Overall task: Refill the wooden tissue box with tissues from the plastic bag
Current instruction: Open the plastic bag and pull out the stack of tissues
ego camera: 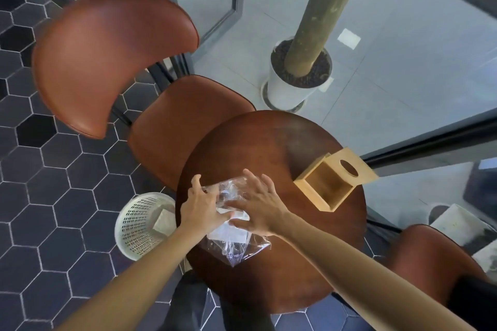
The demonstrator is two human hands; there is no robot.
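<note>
No legible text anywhere.

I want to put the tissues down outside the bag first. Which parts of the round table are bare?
Bare wood lies on the round table at its far edge beyond both hands, and on the near side below the plastic bag. The right edge is crowded by the open wooden tissue box and its lid.
</note>
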